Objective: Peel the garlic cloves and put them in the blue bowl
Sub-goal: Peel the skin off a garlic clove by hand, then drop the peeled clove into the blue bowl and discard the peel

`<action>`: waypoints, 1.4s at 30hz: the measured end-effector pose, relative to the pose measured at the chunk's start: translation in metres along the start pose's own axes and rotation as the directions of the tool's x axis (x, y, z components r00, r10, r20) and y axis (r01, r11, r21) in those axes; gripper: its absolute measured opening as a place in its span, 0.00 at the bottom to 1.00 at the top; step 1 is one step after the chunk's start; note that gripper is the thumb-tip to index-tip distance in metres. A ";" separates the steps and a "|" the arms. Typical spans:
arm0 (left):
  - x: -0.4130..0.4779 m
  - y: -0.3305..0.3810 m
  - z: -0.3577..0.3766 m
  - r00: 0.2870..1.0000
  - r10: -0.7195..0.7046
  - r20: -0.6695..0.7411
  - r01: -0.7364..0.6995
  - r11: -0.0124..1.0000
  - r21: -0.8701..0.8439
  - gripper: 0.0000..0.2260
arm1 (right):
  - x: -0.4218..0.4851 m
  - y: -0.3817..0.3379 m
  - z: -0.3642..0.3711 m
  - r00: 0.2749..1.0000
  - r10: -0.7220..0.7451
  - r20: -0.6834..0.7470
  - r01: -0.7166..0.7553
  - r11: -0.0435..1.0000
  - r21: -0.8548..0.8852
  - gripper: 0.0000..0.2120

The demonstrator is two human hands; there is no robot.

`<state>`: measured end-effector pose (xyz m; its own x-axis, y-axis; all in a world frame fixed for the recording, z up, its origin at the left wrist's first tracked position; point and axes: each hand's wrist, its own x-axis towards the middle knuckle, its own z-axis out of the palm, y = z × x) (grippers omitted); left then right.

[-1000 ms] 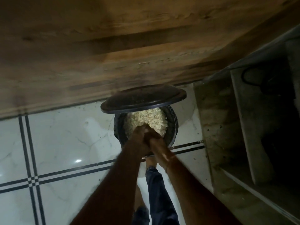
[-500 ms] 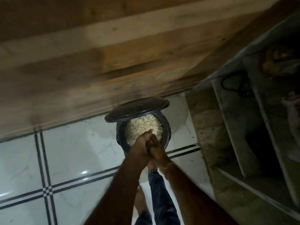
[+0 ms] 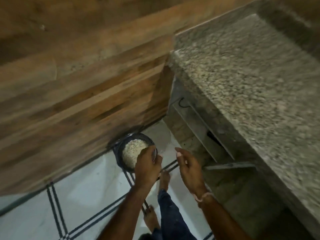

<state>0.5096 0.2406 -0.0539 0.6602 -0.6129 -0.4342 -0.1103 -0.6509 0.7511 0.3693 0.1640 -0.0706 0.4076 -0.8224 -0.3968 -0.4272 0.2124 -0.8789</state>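
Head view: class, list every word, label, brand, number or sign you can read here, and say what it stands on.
None can be read.
The dark bin, wooden panel, granite counter and tiled floor show no writing; the picture is blurred.
The small grey thing gripped by the left hand shows no mark either.

Bare forearms; pale thread band point(image 3: 203, 196) on the right wrist; dark blue trousers point(image 3: 171, 217); bare feet point(image 3: 164, 178).

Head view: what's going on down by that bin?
A person stands over a dark bin on the tiled floor; it holds pale flakes, likely garlic skins. The left hand grips a small thing above its rim, too blurred to name. The right hand hangs open beside it, empty.
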 end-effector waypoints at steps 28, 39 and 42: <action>-0.153 0.278 0.420 0.605 0.563 0.563 -0.717 0.692 0.078 0.18 | -0.091 0.115 -0.502 0.683 -0.063 -0.727 -0.088 0.982 -0.168 0.13; -0.142 0.305 0.499 0.393 0.533 0.749 -0.893 0.415 0.174 0.07 | -0.078 0.147 -0.536 0.601 0.142 -0.787 -0.458 0.868 -0.193 0.28; -0.142 0.309 0.496 0.427 0.555 0.714 -0.877 0.446 0.178 0.10 | -0.076 0.144 -0.538 0.599 0.166 -0.783 -0.484 0.854 -0.189 0.25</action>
<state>0.0137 -0.0959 -0.0069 -0.3096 -0.9428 -0.1233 -0.7604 0.1676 0.6274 -0.1571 -0.0271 -0.0247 -0.4594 -0.8705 -0.1765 -0.7147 0.4802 -0.5086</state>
